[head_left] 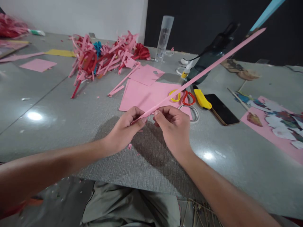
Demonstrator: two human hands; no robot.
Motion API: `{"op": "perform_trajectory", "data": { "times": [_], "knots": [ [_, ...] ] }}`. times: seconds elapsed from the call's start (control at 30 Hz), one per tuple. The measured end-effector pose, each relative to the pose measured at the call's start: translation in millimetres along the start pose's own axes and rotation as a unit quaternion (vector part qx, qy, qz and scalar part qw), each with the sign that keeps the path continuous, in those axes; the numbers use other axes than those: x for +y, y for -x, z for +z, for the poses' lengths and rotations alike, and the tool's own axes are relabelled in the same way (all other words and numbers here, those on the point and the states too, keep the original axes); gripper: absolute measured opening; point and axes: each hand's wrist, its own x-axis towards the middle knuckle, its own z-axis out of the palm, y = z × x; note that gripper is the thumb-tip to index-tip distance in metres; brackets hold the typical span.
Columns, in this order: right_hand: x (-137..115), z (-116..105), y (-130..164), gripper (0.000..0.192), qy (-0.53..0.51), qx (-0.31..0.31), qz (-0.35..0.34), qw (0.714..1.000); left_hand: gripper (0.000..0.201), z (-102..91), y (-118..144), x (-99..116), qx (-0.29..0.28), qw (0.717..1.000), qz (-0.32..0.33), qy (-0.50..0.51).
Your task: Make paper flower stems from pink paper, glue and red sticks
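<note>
A long pink paper strip [201, 74] runs from the person's hands up and to the right, slanting over the table, its far end high near the top right w/ a light blue strip [267, 12] just beside it. Near end is pinched between both hands, above the front edge of the grey table [71, 126].

Left hand [124, 127]: fingers curled, thumb & forefinger closed on the very end of the strip. Right hand [174, 124]: also curled, fingertips closed on the strip just beside the left one; the two hands nearly touch. Both forearms reach in from the bottom of the view.

Just behind the hands lie flat pink paper sheets [144, 93], overlapping. On their right edge sit scissors w/ yellow & red handles [182, 97], and a thin ring [193, 112] near the right hand. Next to that a yellow-handled cutter [201, 98], then a dark phone [221, 108], face up.

Further back: a heap of pink, red & blue paper scraps [104, 56] on the left-centre, a clear plastic tumbler [164, 37] upright behind, a dark bottle [213, 52] leaning at the back right, w/ a small glue tube [187, 70] near its base. Far right: another pink sheet w/ cut-out bits [276, 126] on it, and a brush [243, 105] resting at its edge. Far left: a loose pink piece [38, 64] and a yellow sheet [60, 53].
</note>
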Motion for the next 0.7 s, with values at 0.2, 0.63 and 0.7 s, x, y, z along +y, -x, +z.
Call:
{"op": "perform_trajectory", "data": {
  "times": [0.2, 0.63, 0.7],
  "knots": [
    [1, -1, -2, 0.013, 0.027, -0.002, -0.005, 1.000, 0.039, -2.3, 3, 0, -0.044, 0.998, -0.015, -0.048],
    [-4, -4, 4, 0.013, 0.083, -0.039, -0.063, 0.994, 0.039, -11.9, -4, 14, -0.086, 0.995, -0.037, -0.023],
    [-4, -4, 4, 0.013, 0.078, -0.039, -0.061, 0.994, 0.041, -8.1, 0, 13, -0.070, 0.997, -0.040, -0.010]
  ]
}}
